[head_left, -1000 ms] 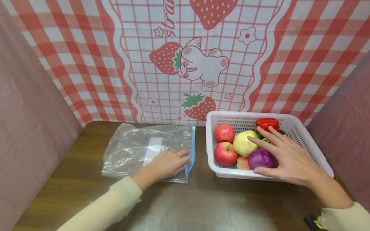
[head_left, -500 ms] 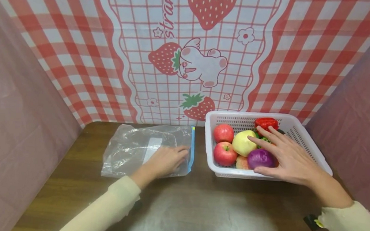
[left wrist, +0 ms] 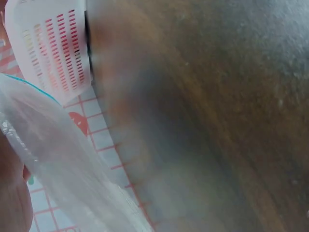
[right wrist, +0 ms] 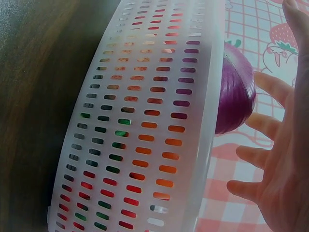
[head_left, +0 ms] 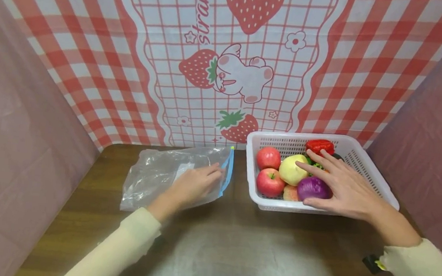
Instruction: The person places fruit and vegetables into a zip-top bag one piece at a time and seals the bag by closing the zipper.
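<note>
Strawberry-print cloth (head_left: 227,68) with red checked borders hangs behind the brown worktop (head_left: 227,248), and we see pink curtains (head_left: 19,94) on both sides. On the left half of the worktop lies a clear zip bag (head_left: 154,180), its blue zip strip (head_left: 227,173) facing the basket and a white label (head_left: 184,168) partly hidden on its face. Our left hand (head_left: 197,182) pinches the bag near that strip, fingers bent together; the zip end is raised off the worktop while the far end lies flat. From the left wrist we see the raised plastic in front of part of the hand, so we cannot tell exactly how the fingertips sit.

Our right hand (head_left: 346,190) is spread wide over the near right part of a white plastic basket (head_left: 278,204), holding nothing. A purple onion (head_left: 313,189) is nearest to it, between thumb and forefinger as seen from the head; we cannot tell whether any finger touches it. Left of the onion, two red apples (head_left: 270,182) sit one behind the other, beside a pale yellow fruit (head_left: 294,170). At the back we see a red bell pepper (head_left: 320,146). Through the basket's slots, the right wrist view shows something orange (right wrist: 168,155), too covered to name.
</note>
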`<state>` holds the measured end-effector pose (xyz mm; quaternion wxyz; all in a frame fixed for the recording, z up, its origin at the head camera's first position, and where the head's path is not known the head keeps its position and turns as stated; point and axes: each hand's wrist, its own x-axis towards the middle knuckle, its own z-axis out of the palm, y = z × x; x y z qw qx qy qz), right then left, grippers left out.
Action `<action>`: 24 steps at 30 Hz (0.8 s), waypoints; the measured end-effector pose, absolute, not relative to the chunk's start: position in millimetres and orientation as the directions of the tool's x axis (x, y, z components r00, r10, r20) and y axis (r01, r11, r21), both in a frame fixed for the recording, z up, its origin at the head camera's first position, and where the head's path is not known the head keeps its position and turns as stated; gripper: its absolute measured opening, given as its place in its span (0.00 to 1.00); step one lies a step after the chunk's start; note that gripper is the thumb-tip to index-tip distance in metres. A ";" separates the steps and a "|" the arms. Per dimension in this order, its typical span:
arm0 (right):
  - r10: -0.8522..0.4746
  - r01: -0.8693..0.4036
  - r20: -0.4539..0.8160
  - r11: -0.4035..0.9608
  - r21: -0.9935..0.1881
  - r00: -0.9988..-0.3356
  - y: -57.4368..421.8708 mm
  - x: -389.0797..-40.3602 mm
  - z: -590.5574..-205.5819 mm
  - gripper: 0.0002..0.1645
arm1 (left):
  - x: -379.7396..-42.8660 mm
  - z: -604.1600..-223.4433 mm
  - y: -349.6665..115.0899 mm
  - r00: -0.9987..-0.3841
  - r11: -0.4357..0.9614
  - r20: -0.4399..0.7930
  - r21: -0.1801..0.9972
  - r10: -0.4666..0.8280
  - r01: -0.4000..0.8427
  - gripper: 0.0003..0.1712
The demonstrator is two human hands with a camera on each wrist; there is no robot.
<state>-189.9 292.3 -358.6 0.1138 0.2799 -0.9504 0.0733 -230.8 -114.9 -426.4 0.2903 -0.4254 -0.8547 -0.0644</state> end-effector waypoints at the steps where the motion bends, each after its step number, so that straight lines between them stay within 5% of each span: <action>1: -0.513 -0.547 0.262 0.834 -0.074 -0.817 291.5 -190.1 -358.1 0.54 | -230.6 -425.1 -115.8 -0.470 0.626 0.553 -0.125 0.688 0.770 0.12; 24: -0.520 -0.568 0.310 0.819 -0.083 -0.796 281.6 -187.2 -356.2 0.55 | -227.2 -398.2 -123.3 -0.399 0.528 0.613 -0.034 0.682 0.849 0.15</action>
